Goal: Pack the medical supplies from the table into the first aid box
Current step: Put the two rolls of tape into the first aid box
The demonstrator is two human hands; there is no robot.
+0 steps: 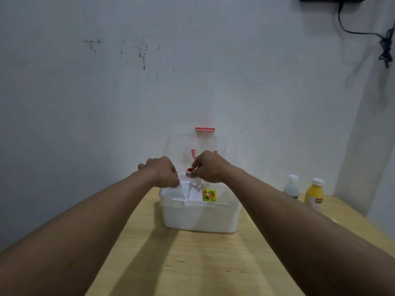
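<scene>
A white first aid box [199, 218] stands open on the wooden table, its clear lid [177, 146] with a red latch tipped back against the wall. My right hand [210, 167] pinches a small red and white roll of tape [190, 173] above the box's inner tray. My left hand [162, 171] rests on the tray's left rear corner with fingers curled; whether it grips the tray is unclear. A small yellow packet [209, 195] lies in the tray's right compartment.
Two bottles stand at the table's right edge: a clear one with a white cap [291, 186] and a yellow one [314, 196]. The wall is close behind the box. Black cables [384, 48] hang at the upper right.
</scene>
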